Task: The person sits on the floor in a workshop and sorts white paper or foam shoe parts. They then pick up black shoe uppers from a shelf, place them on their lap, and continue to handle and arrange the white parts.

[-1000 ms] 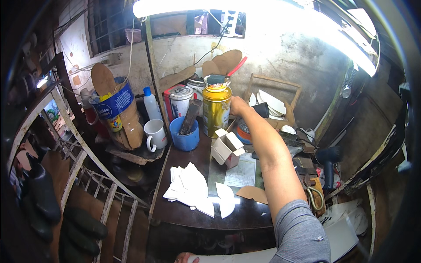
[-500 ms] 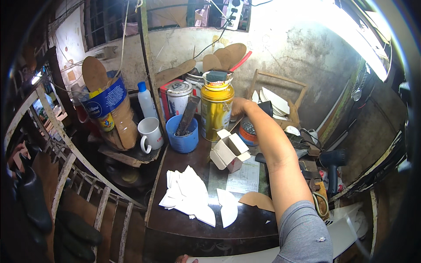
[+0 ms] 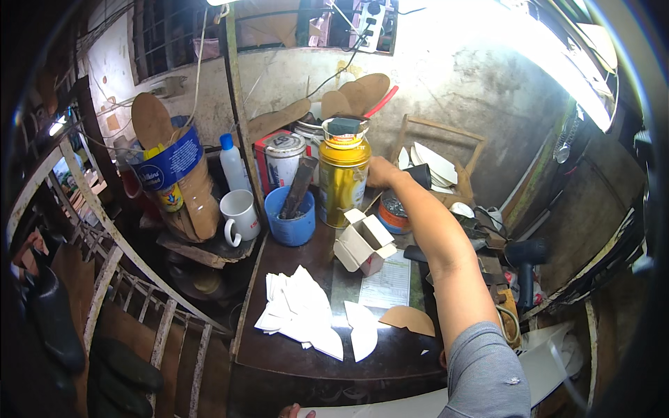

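My right arm reaches forward over the table. My right hand (image 3: 381, 173) is beside the gold can (image 3: 334, 195), on its right, with its fingers mostly hidden behind it. An orange tin with dark contents (image 3: 394, 221) stands just below that wrist, and a black cup-like thing (image 3: 420, 175) sits behind the forearm. At the lower edge only a bit of my left hand (image 3: 290, 412) shows, by the end of a long white sheet (image 3: 390, 405). An opened small white box (image 3: 364, 244) stands in front of the gold can.
White cut pieces (image 3: 296, 313) lie piled on the dark table, near a single white piece (image 3: 361, 332) and a brown piece (image 3: 408, 320). A blue tub (image 3: 291, 226), white mug (image 3: 240, 217) and pale bottle (image 3: 233, 164) stand left. A hair dryer (image 3: 527, 272) is at right.
My right hand has shifted slightly beside the gold can, its fingers now less visible. A little more of my left hand shows at the lower edge.
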Available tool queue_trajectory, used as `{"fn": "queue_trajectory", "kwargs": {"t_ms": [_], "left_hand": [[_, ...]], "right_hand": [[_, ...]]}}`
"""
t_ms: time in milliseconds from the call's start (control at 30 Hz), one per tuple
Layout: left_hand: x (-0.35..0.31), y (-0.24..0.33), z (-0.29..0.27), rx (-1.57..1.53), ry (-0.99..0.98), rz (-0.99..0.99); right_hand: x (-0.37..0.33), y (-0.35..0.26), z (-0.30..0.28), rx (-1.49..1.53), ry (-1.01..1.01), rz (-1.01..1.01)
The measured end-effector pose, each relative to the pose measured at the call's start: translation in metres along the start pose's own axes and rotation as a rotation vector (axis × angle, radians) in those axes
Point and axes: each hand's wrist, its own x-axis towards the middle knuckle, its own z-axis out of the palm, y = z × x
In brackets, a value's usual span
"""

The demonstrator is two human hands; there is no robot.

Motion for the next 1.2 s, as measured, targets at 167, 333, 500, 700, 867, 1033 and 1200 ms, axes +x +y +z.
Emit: {"fn": "queue_trajectory", "kwargs": {"t_ms": [167,333,500,700,867,1033,1200], "left_hand": [[-0.004,0.003,-0.005,-0.029,0.006,0.023],[-0.021,0.005,-0.008,0.008,0.042,0.059],[-0.053,0.010,-0.010,0.034,0.052,0.058],[-0.082,0.018,-0.014,-0.055,0.132,0.050],[-0.077,0.030,-0.048,-0.148,0.128,-0.019],[-0.070,0.065,-0.063,-1.276,-0.071,-0.246],[-0.080,0.067,-0.059,-1.212,0.148,-0.471]], "right_hand": [[-0.029,-0.030,-0.055,0.117,0.154,0.256],[-0.078,-0.053,-0.104,0.228,0.265,0.287],[-0.139,-0.072,-0.139,0.411,0.439,0.231],[-0.270,-0.135,-0.183,0.507,0.766,0.104],[-0.451,-0.262,-0.165,0.421,0.833,-0.271],[-0.596,-0.374,-0.072,0.421,0.431,-0.466],[-0.654,-0.421,-0.020,0.589,0.377,-0.241]]}}
